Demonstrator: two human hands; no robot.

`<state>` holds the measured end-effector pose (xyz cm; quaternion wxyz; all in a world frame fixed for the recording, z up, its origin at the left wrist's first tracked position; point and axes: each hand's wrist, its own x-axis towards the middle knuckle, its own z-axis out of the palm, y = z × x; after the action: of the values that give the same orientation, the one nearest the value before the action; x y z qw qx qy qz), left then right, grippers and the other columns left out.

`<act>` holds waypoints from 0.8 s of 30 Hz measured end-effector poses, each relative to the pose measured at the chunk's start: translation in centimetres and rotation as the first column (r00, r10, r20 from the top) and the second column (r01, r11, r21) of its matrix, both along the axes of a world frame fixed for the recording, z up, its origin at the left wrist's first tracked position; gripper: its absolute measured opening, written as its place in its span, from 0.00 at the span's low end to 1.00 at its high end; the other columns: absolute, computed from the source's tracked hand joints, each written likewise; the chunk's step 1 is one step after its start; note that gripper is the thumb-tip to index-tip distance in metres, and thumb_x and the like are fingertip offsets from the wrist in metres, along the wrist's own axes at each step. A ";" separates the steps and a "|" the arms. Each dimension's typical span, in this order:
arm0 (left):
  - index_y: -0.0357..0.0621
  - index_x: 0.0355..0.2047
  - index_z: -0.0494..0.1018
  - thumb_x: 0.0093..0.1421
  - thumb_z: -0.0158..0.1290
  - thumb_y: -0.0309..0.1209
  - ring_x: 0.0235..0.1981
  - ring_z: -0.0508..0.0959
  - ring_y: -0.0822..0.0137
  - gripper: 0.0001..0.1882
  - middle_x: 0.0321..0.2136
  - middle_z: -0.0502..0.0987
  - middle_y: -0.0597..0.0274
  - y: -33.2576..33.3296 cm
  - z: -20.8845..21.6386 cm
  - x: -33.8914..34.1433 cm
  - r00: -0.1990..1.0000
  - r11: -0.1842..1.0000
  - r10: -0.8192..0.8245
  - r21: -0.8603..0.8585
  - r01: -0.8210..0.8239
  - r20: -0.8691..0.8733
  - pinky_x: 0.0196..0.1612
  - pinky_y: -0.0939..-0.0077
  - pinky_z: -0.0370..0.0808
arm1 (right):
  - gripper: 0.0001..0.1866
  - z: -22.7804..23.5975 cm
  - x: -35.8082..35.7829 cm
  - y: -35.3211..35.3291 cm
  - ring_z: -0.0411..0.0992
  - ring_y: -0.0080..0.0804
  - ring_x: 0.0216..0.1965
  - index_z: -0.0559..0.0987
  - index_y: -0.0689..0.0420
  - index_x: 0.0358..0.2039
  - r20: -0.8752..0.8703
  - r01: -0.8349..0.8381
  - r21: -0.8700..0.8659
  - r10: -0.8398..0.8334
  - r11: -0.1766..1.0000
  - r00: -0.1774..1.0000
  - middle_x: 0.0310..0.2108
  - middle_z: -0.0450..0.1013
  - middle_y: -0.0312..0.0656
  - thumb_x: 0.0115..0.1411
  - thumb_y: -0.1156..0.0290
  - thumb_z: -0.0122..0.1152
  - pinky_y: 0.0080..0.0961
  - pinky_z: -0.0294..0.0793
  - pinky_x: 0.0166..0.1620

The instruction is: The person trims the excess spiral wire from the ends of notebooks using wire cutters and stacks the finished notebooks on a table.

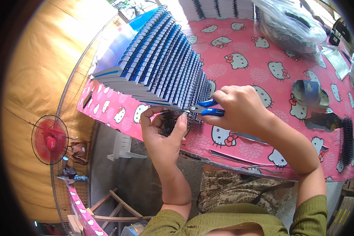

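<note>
My right hand [240, 108] is closed around the blue handles of a pair of small cutting pliers [195, 109]. The pliers' jaws point left, at the near end of a long row of spiral-bound books [165, 67] with white pages and dark coils along the edge facing up. My left hand [157, 135] curls its fingers around a tangle of thin black coil pieces [170, 122]. Its thumb and index finger come up close to the plier tips, beside the near end of the row. What exactly lies between the jaws is too small to make out.
The pink patterned table cover [240, 61] lies under everything. Clear plastic bags with black coils [291, 27] stand at the back right. A roll of tape [306, 92] and a black coil [347, 141] lie to the right. A red fan [51, 141] stands at left.
</note>
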<state>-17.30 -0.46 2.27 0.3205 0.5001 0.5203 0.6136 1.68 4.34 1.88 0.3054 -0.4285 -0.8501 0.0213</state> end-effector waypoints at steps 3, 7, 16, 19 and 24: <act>0.41 0.47 0.63 0.52 0.65 0.24 0.22 0.75 0.75 0.26 0.29 0.78 0.55 -0.1 0.0 -0.3 0.998 0.999 0.032 -0.021 -0.031 0.048 0.18 0.83 0.70 | 0.26 0.0 0.2 -0.3 0.77 0.42 0.23 0.77 0.63 0.22 0.022 0.011 -0.084 -0.010 0.996 1.000 0.22 0.75 0.48 0.49 0.47 0.67 0.35 0.76 0.28; 0.41 0.48 0.64 0.52 0.64 0.22 0.19 0.74 0.74 0.26 0.28 0.78 0.54 -0.4 -0.1 -0.7 0.992 0.992 0.080 -0.107 -0.069 0.101 0.17 0.82 0.69 | 0.26 -1.1 1.1 0.3 0.77 0.42 0.23 0.77 0.62 0.22 -0.024 -0.016 0.162 0.021 0.987 0.999 0.21 0.75 0.48 0.49 0.47 0.67 0.36 0.76 0.29; 0.38 0.46 0.65 0.53 0.64 0.24 0.19 0.75 0.73 0.23 0.28 0.78 0.55 0.0 -0.9 -0.1 0.998 0.996 0.042 -0.080 -0.038 0.050 0.18 0.82 0.72 | 0.27 -0.4 -0.3 0.2 0.77 0.43 0.23 0.77 0.62 0.22 0.042 -0.006 -0.181 0.013 0.983 0.999 0.22 0.75 0.49 0.50 0.46 0.66 0.37 0.76 0.28; 0.38 0.46 0.66 0.54 0.63 0.25 0.18 0.75 0.72 0.22 0.27 0.78 0.55 0.0 -0.9 -0.9 0.995 0.992 0.054 -0.114 -0.044 0.084 0.17 0.82 0.70 | 0.27 -0.7 0.6 -0.2 0.77 0.43 0.24 0.77 0.62 0.22 0.050 0.013 -0.171 -0.005 0.985 0.999 0.22 0.75 0.49 0.50 0.46 0.66 0.37 0.76 0.28; 0.39 0.46 0.66 0.53 0.65 0.26 0.17 0.74 0.72 0.23 0.27 0.77 0.55 -0.3 -1.4 -0.6 0.984 0.991 0.047 -0.134 -0.024 0.172 0.15 0.83 0.68 | 0.26 -2.3 1.1 0.4 0.76 0.41 0.25 0.77 0.61 0.23 -0.018 -0.022 0.288 0.029 0.957 0.999 0.23 0.74 0.45 0.48 0.47 0.68 0.33 0.75 0.29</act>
<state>-17.88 -0.77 0.82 0.3861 0.4129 0.5381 0.6252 2.74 4.73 -0.44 0.3737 -0.3682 -0.8462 -0.0937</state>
